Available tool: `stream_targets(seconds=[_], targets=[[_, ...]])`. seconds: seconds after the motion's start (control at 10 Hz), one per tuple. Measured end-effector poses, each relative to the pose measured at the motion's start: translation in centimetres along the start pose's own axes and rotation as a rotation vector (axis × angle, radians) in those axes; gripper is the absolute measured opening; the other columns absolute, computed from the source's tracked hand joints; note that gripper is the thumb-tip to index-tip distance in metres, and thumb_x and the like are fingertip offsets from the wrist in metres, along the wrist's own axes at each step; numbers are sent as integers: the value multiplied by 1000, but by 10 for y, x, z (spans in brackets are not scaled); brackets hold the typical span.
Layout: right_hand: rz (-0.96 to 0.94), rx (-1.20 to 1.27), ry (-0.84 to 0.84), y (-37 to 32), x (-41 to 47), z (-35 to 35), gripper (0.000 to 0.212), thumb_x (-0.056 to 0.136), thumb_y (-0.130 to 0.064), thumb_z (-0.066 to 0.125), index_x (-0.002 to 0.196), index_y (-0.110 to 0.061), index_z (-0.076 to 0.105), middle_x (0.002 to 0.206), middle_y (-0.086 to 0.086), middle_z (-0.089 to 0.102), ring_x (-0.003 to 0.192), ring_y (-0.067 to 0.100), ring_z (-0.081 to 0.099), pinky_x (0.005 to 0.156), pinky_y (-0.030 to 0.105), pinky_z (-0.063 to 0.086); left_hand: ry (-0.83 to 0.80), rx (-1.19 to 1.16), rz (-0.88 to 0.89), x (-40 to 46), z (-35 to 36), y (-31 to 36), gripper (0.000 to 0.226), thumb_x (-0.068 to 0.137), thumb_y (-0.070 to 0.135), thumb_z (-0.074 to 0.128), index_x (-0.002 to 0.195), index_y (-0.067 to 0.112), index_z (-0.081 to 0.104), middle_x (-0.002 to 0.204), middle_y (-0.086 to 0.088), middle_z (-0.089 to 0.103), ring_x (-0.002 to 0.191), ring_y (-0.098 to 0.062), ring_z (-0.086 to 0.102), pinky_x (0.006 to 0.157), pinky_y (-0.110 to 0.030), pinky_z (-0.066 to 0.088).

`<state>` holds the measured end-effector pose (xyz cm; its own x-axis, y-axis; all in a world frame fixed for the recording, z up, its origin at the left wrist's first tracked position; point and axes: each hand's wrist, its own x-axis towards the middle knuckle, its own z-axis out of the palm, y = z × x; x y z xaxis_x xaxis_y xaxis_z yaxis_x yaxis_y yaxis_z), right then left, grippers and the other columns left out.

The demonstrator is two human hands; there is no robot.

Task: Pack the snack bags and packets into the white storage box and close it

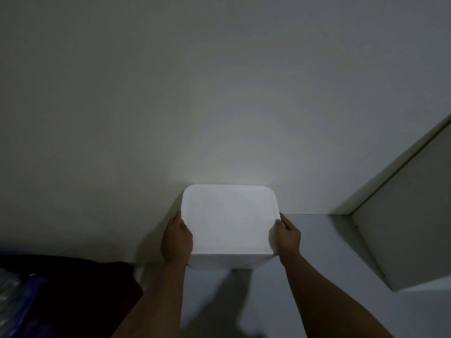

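Note:
The white storage box (230, 223) stands against the wall on a pale floor, its lid on top and covering the inside. My left hand (176, 240) grips the box's left side, thumb lying over the lid edge. My right hand (288, 236) grips the right side the same way. No snack bags or packets show outside the box; its contents are hidden.
A dark red cloth (73, 289) lies at the lower left with a bluish plastic bag (17, 289) on it. A pale cabinet or door panel (402, 228) juts in at the right. The plain wall (219, 93) fills the upper view.

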<state>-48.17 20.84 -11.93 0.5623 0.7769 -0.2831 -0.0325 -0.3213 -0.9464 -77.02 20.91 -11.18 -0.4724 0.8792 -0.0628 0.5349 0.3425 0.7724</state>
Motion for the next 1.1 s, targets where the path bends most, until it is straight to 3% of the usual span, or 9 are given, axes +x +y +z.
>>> stream_targets(seconds=[0.2,0.4,0.5,0.7,0.9,1.0,1.1], targets=[[-12,-51,8,-3,0,2,35,100,-11,54,133,-12,66,134,9,66,127,30,58,112,47,45,-45,29,36,5,-1,-2,42,105,16,43,145,16,54,141,-10,60,127,-34,57,102,-42,47],[-227,-331,42,4,-19,3,39,106,-16,41,140,-13,59,133,11,66,124,33,59,106,39,43,-119,66,16,4,-5,-3,47,107,24,39,154,20,42,149,-11,53,134,-36,52,107,-45,44],[-242,-378,44,7,-20,1,41,106,-17,40,144,-15,55,138,10,63,126,33,58,107,38,43,-146,87,25,-3,-4,-6,50,108,29,34,158,26,32,152,-10,50,134,-36,51,106,-47,44],[-248,-367,60,7,-21,1,42,106,-16,41,146,-14,53,144,7,59,131,29,56,106,26,36,-117,105,30,-8,-1,-8,52,108,32,34,159,29,29,154,-10,48,135,-38,50,105,-48,45],[-219,-488,36,0,-19,2,45,108,-24,35,151,-22,47,138,12,62,126,36,58,106,42,44,-162,208,42,-5,-4,0,54,108,33,32,160,27,24,150,-10,50,131,-37,53,103,-48,46],[-173,-609,-22,-16,-22,-4,46,107,-29,35,151,-17,43,135,20,60,126,41,57,103,45,44,-201,385,64,-6,-16,13,61,105,45,35,160,21,22,152,-13,43,135,-36,43,104,-50,44],[-107,-696,-24,-22,-29,-15,58,105,-40,39,157,-16,29,148,22,47,134,42,47,109,51,40,-126,507,215,-27,-22,31,72,99,57,41,158,19,27,158,-10,37,145,-36,31,109,-52,38]])
